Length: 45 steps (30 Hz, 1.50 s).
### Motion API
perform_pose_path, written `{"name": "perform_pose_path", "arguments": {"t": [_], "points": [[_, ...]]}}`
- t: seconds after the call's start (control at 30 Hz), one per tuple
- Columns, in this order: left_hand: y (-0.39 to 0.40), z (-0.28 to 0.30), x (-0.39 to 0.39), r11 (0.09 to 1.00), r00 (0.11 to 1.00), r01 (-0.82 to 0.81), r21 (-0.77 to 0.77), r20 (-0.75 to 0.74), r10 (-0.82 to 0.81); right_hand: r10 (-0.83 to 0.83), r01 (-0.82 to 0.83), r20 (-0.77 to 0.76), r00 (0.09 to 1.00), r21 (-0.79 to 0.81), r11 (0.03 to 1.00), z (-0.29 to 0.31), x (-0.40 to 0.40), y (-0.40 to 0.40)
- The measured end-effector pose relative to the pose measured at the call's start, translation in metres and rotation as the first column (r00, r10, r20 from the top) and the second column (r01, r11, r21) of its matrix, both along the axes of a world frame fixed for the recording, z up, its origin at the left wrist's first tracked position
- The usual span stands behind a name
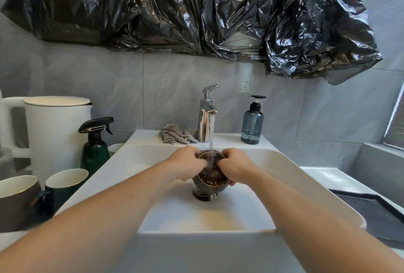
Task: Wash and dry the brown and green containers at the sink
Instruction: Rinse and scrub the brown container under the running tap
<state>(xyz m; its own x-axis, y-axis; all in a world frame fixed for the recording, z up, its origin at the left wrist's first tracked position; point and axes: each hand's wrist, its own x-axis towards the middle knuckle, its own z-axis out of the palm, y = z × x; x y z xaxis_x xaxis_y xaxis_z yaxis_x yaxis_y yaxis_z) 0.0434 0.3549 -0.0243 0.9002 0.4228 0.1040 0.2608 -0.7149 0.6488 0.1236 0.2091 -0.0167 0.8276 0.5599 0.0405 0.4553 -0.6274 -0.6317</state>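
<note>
Rinsing was the step in hand. Head view, the only one: both hands held a green bowl [209, 179] under the running tap [206, 117], inside the white sink [284, 163]. The left hand [185, 164] gripped the bowl's left rim, fingers curled over the edge; the right hand [235, 166] gripped the right rim the same way, thumb side tucked in. Water stream [211, 132] fell between the two hands into the bowl, which looked dark brown and foamy inside, so dirt or residue seemed not yet flushed. A thin spill ran off the bowl's underside toward the drain [202, 196] just below the hands.

Judgement: washing of the green container was under way, drying not begun, brown one not yet started. Next move likely called for tipping the bowl to dump the brown water, rubbing the inside, then reaching past the hands for the cloth [178, 135] lying behind them, left of the tap base.

Counts: one bowl in hand. Two mugs well left of the left forearm, one brown mug [15, 202], one green mug [63, 187], standing just beside each other. One small white cup [114, 148] further back on the left, partly hidden. One green spray bottle [95, 148] left of the left hand. One white kettle [50, 128] behind that. One blue pump bottle [252, 124] beyond the right hand. One cloth, one tap, one sink. Black plastic sheet [196, 10] hung on the wall above everything.
</note>
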Motion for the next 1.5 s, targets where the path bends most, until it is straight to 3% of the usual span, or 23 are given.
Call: {"name": "perform_pose_path", "arguments": {"t": [0.53, 0.7, 1.2, 1.5], "points": [[0.0006, 0.0025, -0.0043, 0.974, 0.990, 0.013, 0.226, 0.132, -0.044, 0.028, -0.030, 0.011, 1.000, 0.231, 0.973, -0.0021, 0.0047, 0.0028], [0.0001, 0.0012, -0.0036, 0.985, 0.983, -0.006, 0.171, 0.180, -0.025, 0.028, -0.022, -0.024, 0.999, 0.228, 0.973, -0.0029, 0.0062, 0.0042], [0.0027, 0.0018, -0.0022, 0.949, 0.952, -0.203, 0.241, 0.276, 0.133, 0.104, -0.085, -0.085, 0.991, 0.204, 0.975, 0.0006, -0.0025, 0.0002], [-0.0024, 0.0053, -0.0053, 0.975, 0.980, -0.139, 0.172, 0.168, 0.110, 0.027, -0.006, -0.089, 0.996, 0.234, 0.972, 0.0025, 0.0010, 0.0013]]}}
